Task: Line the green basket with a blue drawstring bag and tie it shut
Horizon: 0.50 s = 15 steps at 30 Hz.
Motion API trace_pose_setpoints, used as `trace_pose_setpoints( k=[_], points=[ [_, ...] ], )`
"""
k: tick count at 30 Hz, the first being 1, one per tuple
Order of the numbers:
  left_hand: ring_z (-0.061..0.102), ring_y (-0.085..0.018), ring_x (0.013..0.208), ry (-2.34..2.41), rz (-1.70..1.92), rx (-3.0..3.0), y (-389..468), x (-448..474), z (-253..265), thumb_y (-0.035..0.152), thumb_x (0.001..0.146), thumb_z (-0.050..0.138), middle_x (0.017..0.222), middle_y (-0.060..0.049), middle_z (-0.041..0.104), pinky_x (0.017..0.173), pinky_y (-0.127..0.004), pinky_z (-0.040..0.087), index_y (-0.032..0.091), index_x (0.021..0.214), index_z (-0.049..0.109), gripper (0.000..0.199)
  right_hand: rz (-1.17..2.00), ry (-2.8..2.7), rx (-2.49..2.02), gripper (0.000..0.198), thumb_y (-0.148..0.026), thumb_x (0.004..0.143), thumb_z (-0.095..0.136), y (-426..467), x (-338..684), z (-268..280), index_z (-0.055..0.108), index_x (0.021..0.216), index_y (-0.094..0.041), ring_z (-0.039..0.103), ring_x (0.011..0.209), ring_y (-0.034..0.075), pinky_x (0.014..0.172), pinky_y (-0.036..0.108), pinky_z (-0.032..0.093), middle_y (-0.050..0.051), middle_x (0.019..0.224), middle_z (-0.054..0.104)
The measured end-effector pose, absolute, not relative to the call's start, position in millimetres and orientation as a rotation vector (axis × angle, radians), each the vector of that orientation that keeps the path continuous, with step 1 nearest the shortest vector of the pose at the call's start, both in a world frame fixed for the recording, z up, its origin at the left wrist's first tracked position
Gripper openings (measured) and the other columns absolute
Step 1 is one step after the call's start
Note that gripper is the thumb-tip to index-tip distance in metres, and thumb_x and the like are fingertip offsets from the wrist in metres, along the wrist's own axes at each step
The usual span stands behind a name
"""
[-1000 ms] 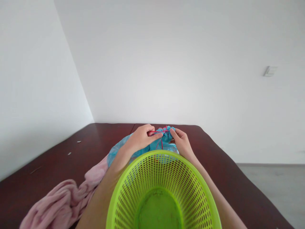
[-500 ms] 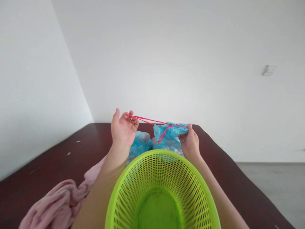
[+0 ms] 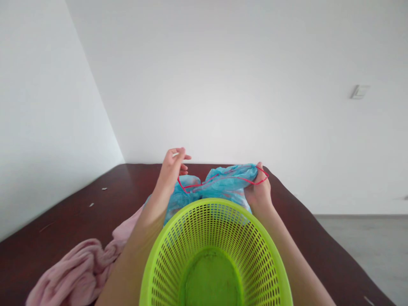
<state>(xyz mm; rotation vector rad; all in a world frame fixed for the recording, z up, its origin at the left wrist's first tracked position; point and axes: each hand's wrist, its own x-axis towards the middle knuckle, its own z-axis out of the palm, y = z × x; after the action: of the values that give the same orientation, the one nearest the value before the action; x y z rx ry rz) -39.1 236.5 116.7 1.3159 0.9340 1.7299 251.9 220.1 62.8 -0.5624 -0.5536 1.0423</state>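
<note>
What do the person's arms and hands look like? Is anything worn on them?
The left forearm and right forearm are bare, without sleeves showing. The left hand and right hand wear no gloves, and no watch shows.

The bottom edge is cutting off the green basket (image 3: 210, 276), whose far rim is hiding the lower part of the blue plastic (image 3: 229, 182). The plastic is covering some fingers of the right hand (image 3: 259, 193). The left forearm (image 3: 137, 238) is screening part of the pink cloth (image 3: 76, 272). White scraps (image 3: 91, 205) are looking too small to identify, and the wall fitting (image 3: 360, 92) is appearing blurred
</note>
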Motion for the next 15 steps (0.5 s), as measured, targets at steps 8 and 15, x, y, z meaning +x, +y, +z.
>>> trace_pose_setpoints(
  k=[8,15],
  points=[
    [0.083,-0.030,0.092,0.928,0.833,2.220,225.2,-13.2,94.1,0.052,0.089,0.098,0.105,-0.007,0.089,0.079,-0.041,0.064,0.032,0.116,0.088,0.035,1.241,-0.757,-0.686,0.072,-0.098,0.084,0.085,203.8,243.0,75.8,0.060,0.074,-0.031,0.082,0.083,0.032,0.077,0.046,0.071,0.006,0.068,0.074],
    [0.065,-0.019,0.066,0.970,1.365,1.680,253.5,-15.4,86.6,0.057,0.097,0.084,0.081,0.000,0.075,0.063,-0.030,0.051,0.025,0.101,0.079,0.033,1.272,-0.722,-0.706,0.061,-0.081,0.079,0.098,207.2,249.9,75.8,0.071,0.081,-0.027,0.083,0.079,0.034,0.075,0.048,0.073,0.010,0.077,0.081]
  ],
)
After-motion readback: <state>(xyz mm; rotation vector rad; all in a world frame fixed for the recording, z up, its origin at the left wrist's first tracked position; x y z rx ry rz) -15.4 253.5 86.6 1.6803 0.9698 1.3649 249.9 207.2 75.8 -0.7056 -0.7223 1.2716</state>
